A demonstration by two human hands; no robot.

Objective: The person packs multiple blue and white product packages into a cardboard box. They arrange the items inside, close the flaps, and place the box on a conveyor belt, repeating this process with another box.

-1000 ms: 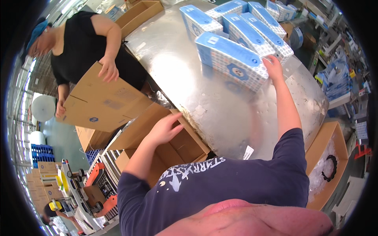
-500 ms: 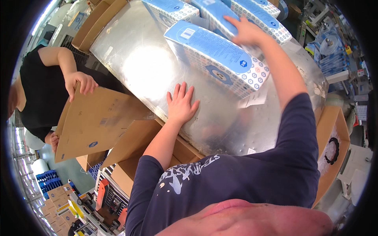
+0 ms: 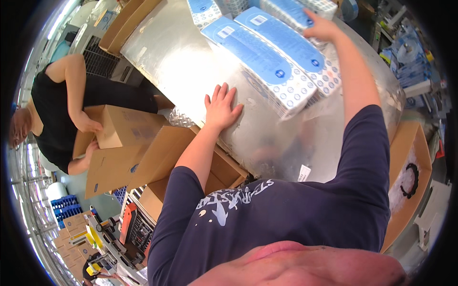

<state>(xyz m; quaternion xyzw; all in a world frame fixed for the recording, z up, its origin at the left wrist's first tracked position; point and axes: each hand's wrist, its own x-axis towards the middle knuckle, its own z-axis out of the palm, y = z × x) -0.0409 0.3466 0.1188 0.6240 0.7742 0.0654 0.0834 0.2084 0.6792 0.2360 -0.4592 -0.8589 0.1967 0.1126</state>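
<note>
My left hand (image 3: 221, 108) lies flat on the metal tabletop (image 3: 267, 152), fingers spread, holding nothing. A long blue-and-white patterned box (image 3: 257, 57) lies to its right. A second such box (image 3: 291, 45) sits right alongside the first. Beyond them my right hand (image 3: 322, 28) reaches over, fingers apart and touching the near end of a third blue-and-white box (image 3: 288, 10). Another box (image 3: 202, 12) stands at the far left of this group, partly cut off by the picture's edge.
At left a co-worker in black (image 3: 57, 109) holds a partly unfolded cardboard carton (image 3: 136, 126). An open carton (image 3: 222, 171) stands against the table's near left edge. At right, another carton (image 3: 408, 209) contains clear plastic and a black ring (image 3: 409, 181).
The second box has come alongside the first, and my right hand has shifted from it to the third box. My left hand stays on the table. The co-worker's flat carton has been opened out.
</note>
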